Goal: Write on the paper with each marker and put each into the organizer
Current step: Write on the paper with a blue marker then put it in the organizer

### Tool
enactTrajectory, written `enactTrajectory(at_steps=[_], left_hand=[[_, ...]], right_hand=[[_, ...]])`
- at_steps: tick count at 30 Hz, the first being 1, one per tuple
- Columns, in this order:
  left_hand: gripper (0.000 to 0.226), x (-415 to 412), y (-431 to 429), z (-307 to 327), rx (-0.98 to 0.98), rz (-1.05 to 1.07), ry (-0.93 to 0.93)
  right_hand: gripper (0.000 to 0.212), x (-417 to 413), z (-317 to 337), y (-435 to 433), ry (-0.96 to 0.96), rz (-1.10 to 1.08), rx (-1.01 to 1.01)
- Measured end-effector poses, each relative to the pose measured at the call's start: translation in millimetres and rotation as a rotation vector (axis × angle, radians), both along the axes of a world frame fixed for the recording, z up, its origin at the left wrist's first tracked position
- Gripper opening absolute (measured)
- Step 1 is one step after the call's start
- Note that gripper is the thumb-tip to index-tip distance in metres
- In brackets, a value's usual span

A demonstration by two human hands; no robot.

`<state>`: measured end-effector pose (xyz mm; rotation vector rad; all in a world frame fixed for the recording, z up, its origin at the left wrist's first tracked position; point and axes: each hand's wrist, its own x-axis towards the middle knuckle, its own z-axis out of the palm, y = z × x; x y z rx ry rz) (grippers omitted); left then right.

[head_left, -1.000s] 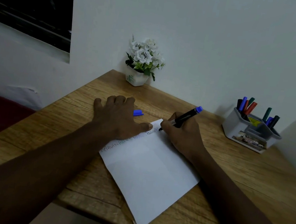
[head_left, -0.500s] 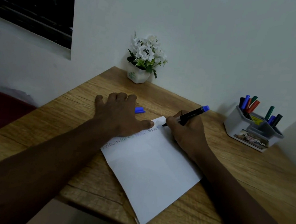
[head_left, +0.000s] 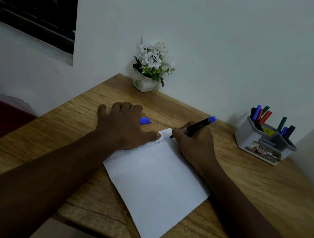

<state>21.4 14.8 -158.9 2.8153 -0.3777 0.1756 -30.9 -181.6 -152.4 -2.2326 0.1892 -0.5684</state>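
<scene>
A white sheet of paper (head_left: pixel 157 186) lies at an angle on the wooden desk (head_left: pixel 252 191), with a line of writing along its top edge. My left hand (head_left: pixel 125 126) lies flat on the paper's upper left corner, fingers straight. My right hand (head_left: pixel 195 142) grips a black marker (head_left: pixel 199 125) with a blue end, its tip touching the paper's far corner. The marker's blue cap (head_left: pixel 145 121) lies on the desk beside my left hand. A grey organizer (head_left: pixel 249 138) at the back right holds several markers.
A small white pot of white flowers (head_left: pixel 150 68) stands against the wall at the desk's far corner. A wall closes in on the right behind the organizer. The desk's front edge runs under my forearms.
The marker tip has crept a little further along the paper's top edge towards the far corner. My left hand has stayed in place; the view has shifted slightly.
</scene>
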Motion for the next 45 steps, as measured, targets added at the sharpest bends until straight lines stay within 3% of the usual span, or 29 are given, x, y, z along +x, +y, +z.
enactTrajectory(at_steps=[45], left_hand=[[0.102,0.9,1.0,-0.3,-0.017,0.0,0.017]], right_hand=[[0.022,4.8,-2.6,-2.2,-0.001,-0.098,0.067]])
